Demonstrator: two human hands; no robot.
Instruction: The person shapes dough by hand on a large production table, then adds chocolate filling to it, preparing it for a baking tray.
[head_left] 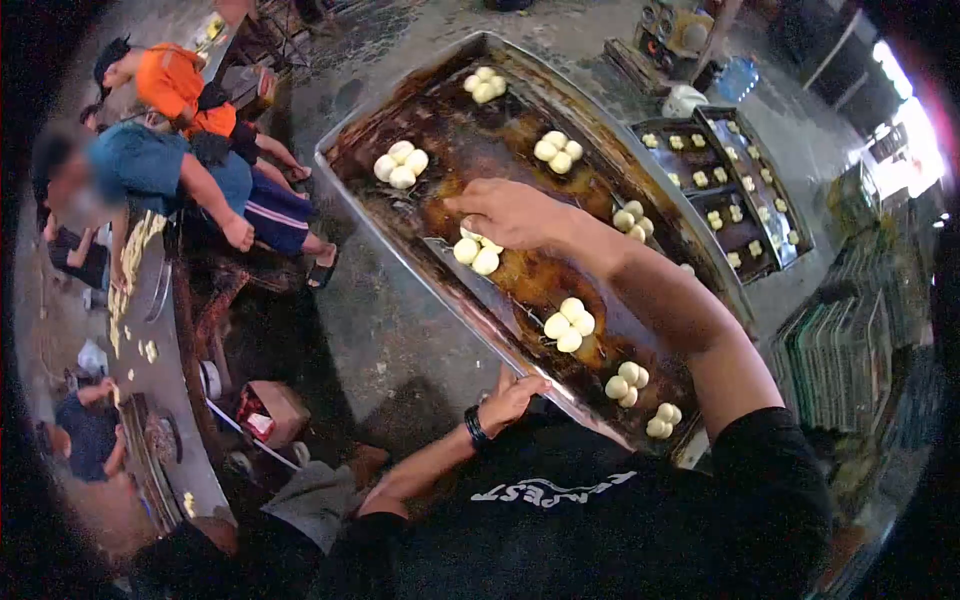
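Note:
A large, dark, greased metal tray (400, 235) lies slanted in front of me. Several clusters of pale dough balls sit on it, such as those at the far end (401, 165) and the near end (569, 326). My right hand (512, 212) reaches over the middle of the tray, fingers curled down onto the top of a dough ball cluster (476, 252). My left hand (510, 395), with a black wristband, grips the tray's near long edge.
Two more trays with dough (720, 180) lie at the upper right, beside a stack of trays (835, 360). At the left, people sit along a long table (150, 300) with dough pieces. A blue bottle (738, 78) stands at the back.

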